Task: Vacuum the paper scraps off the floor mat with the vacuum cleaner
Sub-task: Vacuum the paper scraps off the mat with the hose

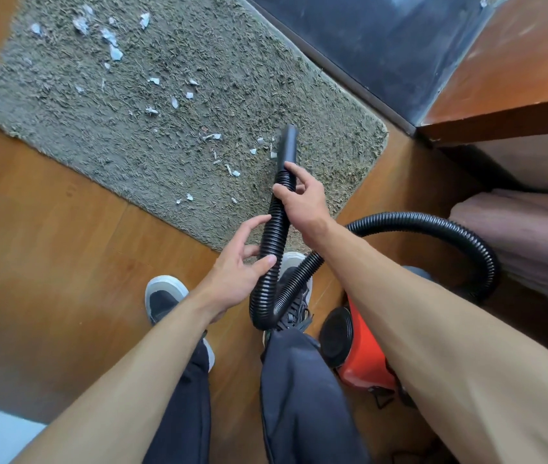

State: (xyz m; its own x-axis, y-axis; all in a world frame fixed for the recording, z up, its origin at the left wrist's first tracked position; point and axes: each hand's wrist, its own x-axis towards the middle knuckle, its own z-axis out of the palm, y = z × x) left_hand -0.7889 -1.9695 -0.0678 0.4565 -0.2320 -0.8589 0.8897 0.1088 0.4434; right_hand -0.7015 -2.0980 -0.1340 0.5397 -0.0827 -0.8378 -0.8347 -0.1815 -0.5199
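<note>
Floor mat: grey shag, lying on the wood floor. Paper scraps are scattered over the mat, thickest at its far-left end, with a looser band across the middle and several small bits toward the near-right corner. The black nozzle points down over that near-right corner, beside the closest scraps; contact with the pile cannot be judged. The right hand grasps the ribbed hose just behind the nozzle, thumb and fingers wrapped around it. The left hand holds the same hose lower down, above the mat's near edge, thumb on the front and fingers reaching behind, in a loose grasp. From there the hose loops down and arcs away to the right of the mat. The red vacuum cleaner sits off the mat, beyond its near-right corner, partly hidden by the right forearm. 2 shoes: the left one off the mat, the right one at the mat's near edge.
</note>
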